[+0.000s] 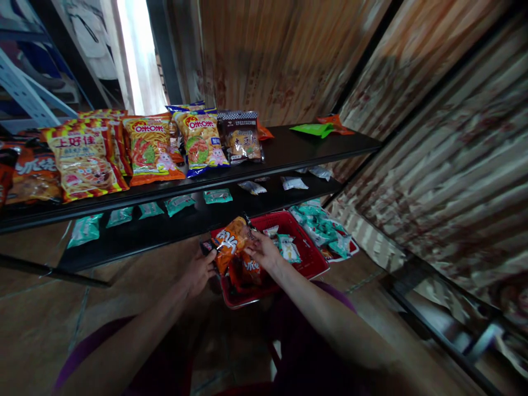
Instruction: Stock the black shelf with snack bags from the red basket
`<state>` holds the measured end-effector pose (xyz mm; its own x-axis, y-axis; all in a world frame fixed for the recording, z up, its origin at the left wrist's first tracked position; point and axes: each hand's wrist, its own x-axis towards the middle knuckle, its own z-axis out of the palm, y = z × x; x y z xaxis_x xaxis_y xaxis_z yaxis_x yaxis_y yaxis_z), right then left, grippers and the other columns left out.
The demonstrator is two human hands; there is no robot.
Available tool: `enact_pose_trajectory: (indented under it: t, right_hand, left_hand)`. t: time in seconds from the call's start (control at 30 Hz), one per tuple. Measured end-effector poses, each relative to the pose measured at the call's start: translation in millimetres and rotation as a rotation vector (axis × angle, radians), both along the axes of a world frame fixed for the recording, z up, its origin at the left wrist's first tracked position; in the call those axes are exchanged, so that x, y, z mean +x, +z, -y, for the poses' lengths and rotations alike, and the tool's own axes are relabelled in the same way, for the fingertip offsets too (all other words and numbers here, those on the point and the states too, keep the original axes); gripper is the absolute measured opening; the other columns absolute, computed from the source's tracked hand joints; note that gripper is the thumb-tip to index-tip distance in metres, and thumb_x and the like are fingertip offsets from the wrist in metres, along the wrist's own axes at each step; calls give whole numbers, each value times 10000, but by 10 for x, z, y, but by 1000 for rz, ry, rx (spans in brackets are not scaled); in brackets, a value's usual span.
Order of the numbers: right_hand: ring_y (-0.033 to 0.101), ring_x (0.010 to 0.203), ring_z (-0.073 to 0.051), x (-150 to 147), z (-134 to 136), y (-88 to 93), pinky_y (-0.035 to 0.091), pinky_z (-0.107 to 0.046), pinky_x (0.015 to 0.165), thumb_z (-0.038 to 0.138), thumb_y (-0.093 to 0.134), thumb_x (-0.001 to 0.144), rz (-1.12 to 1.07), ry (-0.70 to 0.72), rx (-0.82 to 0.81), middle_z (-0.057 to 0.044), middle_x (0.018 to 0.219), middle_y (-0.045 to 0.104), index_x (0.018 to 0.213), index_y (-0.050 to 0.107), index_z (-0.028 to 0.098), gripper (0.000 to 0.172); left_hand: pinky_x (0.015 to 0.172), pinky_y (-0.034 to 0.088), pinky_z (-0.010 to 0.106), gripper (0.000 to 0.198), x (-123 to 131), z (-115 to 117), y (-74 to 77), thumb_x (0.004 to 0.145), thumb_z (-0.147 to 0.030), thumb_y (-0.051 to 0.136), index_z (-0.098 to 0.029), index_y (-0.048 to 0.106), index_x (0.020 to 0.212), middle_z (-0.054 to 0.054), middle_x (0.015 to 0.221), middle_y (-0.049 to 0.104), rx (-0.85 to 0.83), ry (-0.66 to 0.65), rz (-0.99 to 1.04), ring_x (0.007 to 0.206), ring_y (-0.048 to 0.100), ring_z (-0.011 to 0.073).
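An orange snack bag [229, 242] is held between my two hands above a red basket [315, 269]. My left hand [198, 272] grips its lower left corner, fingers closed on the edge. At the bag's right side, my right hand [264, 248] pinches the other edge. Under it, more orange snack bags [249, 270] lie in the basket's near part. Small white and teal packets [289, 248] rest in its right part. The held bag hides some of the basket's left side.
Snack bags [86, 162] stand along the upper black shelf [284, 146]. Small teal packets [179, 204] and silvery ones line the lower shelf [165, 236]. A large bag of teal packets [324, 231] lies right of the basket. A patterned curtain [272, 60] hangs behind.
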<state>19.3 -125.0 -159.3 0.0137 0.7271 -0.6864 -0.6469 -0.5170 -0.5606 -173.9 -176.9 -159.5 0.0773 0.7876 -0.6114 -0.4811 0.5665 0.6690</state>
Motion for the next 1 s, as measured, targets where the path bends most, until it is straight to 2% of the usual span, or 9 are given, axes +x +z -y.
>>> enact_pose_trajectory:
  t: [0.1, 0.2, 0.27, 0.37, 0.53, 0.63, 0.77, 0.9, 1.0]
  right_hand:
    - [632, 634, -126, 79, -104, 41, 573, -347, 693, 162, 652, 784, 45, 165, 98, 21, 690, 674, 795, 615, 194, 50]
    - [652, 789, -150, 138, -198, 99, 559, -383, 768, 285, 726, 744, 102, 317, 270, 15, 837, 701, 855, 644, 217, 154]
    - [658, 852, -177, 136, -251, 134, 548, -385, 782, 398, 732, 734, 99, 431, 325, -12, 878, 710, 884, 658, 215, 247]
    - [666, 880, -200, 77, -305, 166, 541, -368, 767, 440, 761, 693, 140, 521, 341, -29, 926, 720, 940, 671, 233, 335]
    - [670, 869, -189, 1, -287, 148, 521, -324, 750, 430, 776, 670, 293, 543, 303, -13, 956, 729, 1030, 680, 275, 403]
    - [665, 782, -168, -4, -218, 70, 506, -297, 731, 347, 851, 556, 249, 578, 257, -20, 859, 738, 883, 716, 211, 379]
    - [639, 684, -132, -3, -135, -85, 487, -274, 726, 303, 878, 479, 225, 478, 258, 11, 735, 726, 768, 712, 185, 354]
    - [618, 605, -116, 17, -126, -193, 479, -262, 660, 278, 843, 546, 197, 357, 219, 43, 661, 701, 725, 689, 195, 250]
    - [616, 577, -115, 17, -134, -212, 474, -250, 607, 230, 799, 619, 187, 334, 198, 39, 652, 697, 731, 682, 187, 167]
  left_hand:
    - [711, 526, 285, 364, -191, -271, 33, 646, -214, 788, -183, 639, 977, 41, 903, 716, 101, 74, -77, 767, 671, 160]
    - [763, 511, 280, 406, -332, -493, 146, 564, -275, 834, -179, 669, 923, 28, 904, 715, 205, 54, -174, 808, 656, 159]
    - [787, 504, 291, 455, -400, -573, 216, 524, -330, 848, -174, 681, 917, 29, 900, 716, 267, 17, -232, 824, 649, 171]
    - [800, 494, 301, 465, -482, -600, 246, 507, -381, 847, -166, 692, 889, 37, 889, 717, 313, -32, -325, 827, 644, 184]
    - [772, 495, 303, 482, -534, -562, 182, 529, -425, 833, -169, 703, 916, 41, 889, 721, 280, -153, -327, 810, 649, 189]
    - [750, 501, 296, 502, -513, -550, 189, 549, -446, 823, -166, 698, 946, 47, 898, 721, 269, -115, -283, 809, 654, 190]
    - [742, 520, 293, 444, -471, -550, 216, 579, -457, 811, -159, 688, 885, 44, 872, 714, 257, -10, -204, 792, 657, 174]
    - [818, 541, 402, 435, -381, -546, 184, 565, -337, 845, -176, 650, 919, 58, 934, 722, 191, -19, -40, 824, 689, 215]
    - [839, 542, 426, 330, -299, -561, 125, 623, -240, 812, -176, 621, 885, 60, 910, 727, 176, 45, 5, 799, 702, 215]
